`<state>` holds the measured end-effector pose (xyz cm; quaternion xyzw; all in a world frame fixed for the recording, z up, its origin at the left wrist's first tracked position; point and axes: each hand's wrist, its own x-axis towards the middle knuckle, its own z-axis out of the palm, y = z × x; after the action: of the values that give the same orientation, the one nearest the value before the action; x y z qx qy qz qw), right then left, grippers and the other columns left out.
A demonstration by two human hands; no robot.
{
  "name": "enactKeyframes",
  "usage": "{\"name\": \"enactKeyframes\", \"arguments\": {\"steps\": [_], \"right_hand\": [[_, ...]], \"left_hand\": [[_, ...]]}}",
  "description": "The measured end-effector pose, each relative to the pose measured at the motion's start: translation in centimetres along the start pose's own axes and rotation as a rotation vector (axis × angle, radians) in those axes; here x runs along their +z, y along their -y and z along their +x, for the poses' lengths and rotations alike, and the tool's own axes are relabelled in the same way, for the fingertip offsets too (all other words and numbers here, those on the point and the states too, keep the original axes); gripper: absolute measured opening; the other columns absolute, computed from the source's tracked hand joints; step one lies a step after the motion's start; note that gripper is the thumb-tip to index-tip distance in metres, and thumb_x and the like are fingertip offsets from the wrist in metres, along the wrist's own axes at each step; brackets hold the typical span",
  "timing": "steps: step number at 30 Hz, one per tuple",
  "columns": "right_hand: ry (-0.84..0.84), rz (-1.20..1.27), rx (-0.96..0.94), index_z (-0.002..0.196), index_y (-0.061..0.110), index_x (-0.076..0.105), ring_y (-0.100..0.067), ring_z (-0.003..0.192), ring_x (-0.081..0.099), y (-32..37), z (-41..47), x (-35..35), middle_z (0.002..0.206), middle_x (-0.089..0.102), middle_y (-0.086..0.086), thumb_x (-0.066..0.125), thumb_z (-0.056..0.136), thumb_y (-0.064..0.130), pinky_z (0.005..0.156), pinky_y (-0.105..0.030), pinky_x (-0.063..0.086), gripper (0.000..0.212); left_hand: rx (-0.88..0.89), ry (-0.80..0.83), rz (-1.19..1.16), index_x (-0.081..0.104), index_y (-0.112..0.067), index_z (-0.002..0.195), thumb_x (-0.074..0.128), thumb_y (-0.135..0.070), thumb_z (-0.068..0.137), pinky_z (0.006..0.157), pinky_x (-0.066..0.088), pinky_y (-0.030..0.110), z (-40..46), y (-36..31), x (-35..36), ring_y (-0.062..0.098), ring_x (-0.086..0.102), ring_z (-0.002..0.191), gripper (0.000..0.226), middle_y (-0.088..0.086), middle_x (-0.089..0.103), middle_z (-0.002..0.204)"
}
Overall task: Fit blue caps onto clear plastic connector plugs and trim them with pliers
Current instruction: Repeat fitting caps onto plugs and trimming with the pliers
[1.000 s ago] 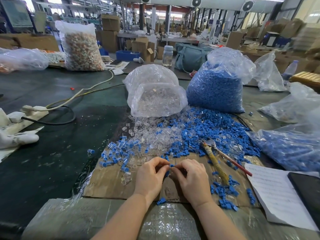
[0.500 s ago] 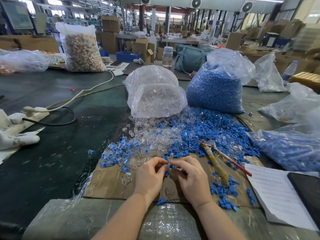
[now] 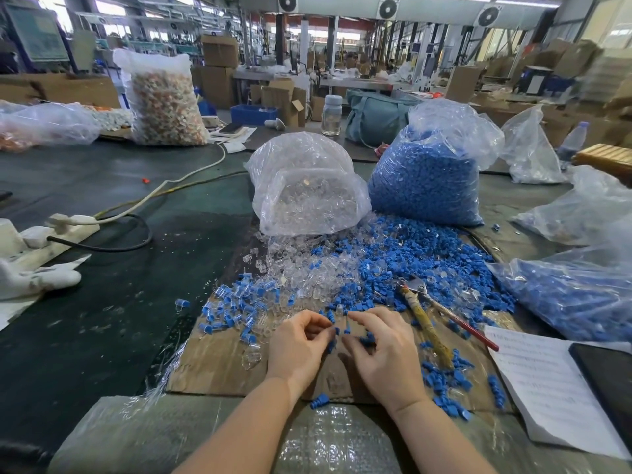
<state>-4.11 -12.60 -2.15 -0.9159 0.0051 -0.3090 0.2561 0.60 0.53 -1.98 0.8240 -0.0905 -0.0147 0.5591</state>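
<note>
Fingers: my left hand [image 3: 301, 350] is pinching a cap [image 3: 337, 331]; my right hand [image 3: 386, 354] is pinching a plug [image 3: 347, 326].
Fit: I'm lining them up squarely.
Pliers [image 3: 427, 316]: lying right of my fingers.

Your shot is bright and evenly lit, mostly daylight pouring in from the windows [image 3: 113, 12] at the far end of the hall, and those are blown out to near white. Glare sits on the clear bag [image 3: 307, 186] and on the bubble wrap [image 3: 328, 443] nearest you. Shadows are soft: a faint one on the cardboard [image 3: 219, 364] under your left hand [image 3: 297, 347] and right hand [image 3: 386, 357]. The fingertips look slightly smeared. The wide lens bends everything away from the clear bag, so the frame's far right goes soft and stretched, and the hall behind it is mushy.
</note>
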Motion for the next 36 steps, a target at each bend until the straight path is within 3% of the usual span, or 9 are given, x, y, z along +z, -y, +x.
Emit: {"name": "enactKeyframes", "arguments": {"steps": [4,7,10,14,21,25,28,30,36], "right_hand": [[-0.057,-0.284,0.191,0.119,0.013,0.061,-0.024,0.108,0.055,-1.0,0.8,-1.7,0.115,0.062,-0.006,0.067,0.084,0.026,0.098,-0.042,0.037,0.037],[0.2,-0.595,0.543,0.144,0.018,0.028,-0.028,0.133,0.034,-3.0,2.0,-3.3,0.145,0.038,-0.01,0.035,0.094,0.052,0.11,-0.048,0.021,0.061],[0.421,-0.63,0.744,0.15,0.021,0.008,-0.033,0.141,0.018,-4.8,2.6,-4.5,0.155,0.02,-0.012,0.022,0.092,0.063,0.111,-0.057,0.012,0.074],[0.525,-0.691,0.76,0.149,0.02,0.011,-0.032,0.138,0.024,-5.5,3.2,-5.1,0.152,0.024,-0.009,0.03,0.091,0.062,0.108,-0.056,0.018,0.074],[0.448,-0.721,0.641,0.117,0.015,0.042,-0.033,0.12,0.036,-3.4,4.7,-6.2,0.13,0.04,-0.016,0.04,0.095,0.043,0.096,-0.049,0.037,0.036],[0.462,-0.414,0.431,0.099,0.014,0.047,-0.025,0.092,0.051,-1.5,6.0,-6.8,0.101,0.054,-0.01,0.038,0.097,0.037,0.079,-0.035,0.045,0.025],[0.645,0.176,0.573,0.08,0.013,0.048,-0.014,0.058,0.042,1.0,6.7,-7.2,0.07,0.048,0.0,0.044,0.096,0.028,0.055,-0.024,0.036,0.022],[0.762,0.416,0.679,0.082,0.011,0.049,-0.016,0.063,0.045,2.1,6.8,-7.4,0.075,0.048,-0.004,0.046,0.096,0.029,0.06,-0.03,0.042,0.023],[0.865,0.582,0.753,0.105,0.012,0.054,-0.025,0.091,0.06,3.1,6.8,-6.9,0.108,0.055,-0.013,0.047,0.097,0.034,0.073,-0.039,0.057,0.024]], "left_hand": [[-0.054,-0.004,-0.063,0.066,-0.021,0.079,0.07,-0.013,0.081,0.062,0.047,0.009,0.3,-0.3,-0.2,0.005,0.062,0.072,0.009,-0.005,0.067,0.076],[-0.1,-0.002,-0.125,0.066,-0.019,0.082,0.069,-0.011,0.081,0.069,0.05,0.016,0.5,-0.6,-0.3,0.012,0.064,0.078,0.008,-0.001,0.068,0.079],[-0.153,-0.003,-0.187,0.066,-0.017,0.084,0.068,-0.013,0.082,0.07,0.05,0.022,0.7,-1.0,-0.5,0.015,0.065,0.078,0.005,0.002,0.069,0.082],[-0.188,-0.009,-0.273,0.066,-0.015,0.084,0.068,-0.011,0.082,0.062,0.042,0.019,0.9,-1.5,-0.9,0.011,0.058,0.068,0.004,0.005,0.068,0.08],[-0.254,-0.025,-0.417,0.066,-0.011,0.085,0.066,-0.008,0.083,0.046,0.044,0.013,1.6,-2.6,-1.4,0.009,0.056,0.061,0.004,0.005,0.066,0.08],[-0.321,-0.047,-0.524,0.065,-0.006,0.088,0.065,-0.002,0.083,0.046,0.044,0.015,2.8,-3.5,-1.9,0.008,0.054,0.056,0.006,0.004,0.064,0.073],[-0.375,-0.051,-0.61,0.064,-0.004,0.088,0.063,0.0,0.083,0.042,0.041,0.015,3.5,-4.3,-2.2,0.008,0.053,0.054,0.006,0.004,0.064,0.07],[-0.395,-0.066,-0.62,0.064,-0.005,0.085,0.064,0.0,0.083,0.043,0.041,0.015,4.0,-4.6,-2.4,0.008,0.054,0.055,0.005,0.003,0.063,0.068],[-0.439,-0.154,-0.623,0.067,-0.006,0.083,0.066,-0.001,0.082,0.042,0.043,0.014,4.7,-4.7,-3.5,0.009,0.054,0.057,0.005,0.002,0.063,0.068]]}}
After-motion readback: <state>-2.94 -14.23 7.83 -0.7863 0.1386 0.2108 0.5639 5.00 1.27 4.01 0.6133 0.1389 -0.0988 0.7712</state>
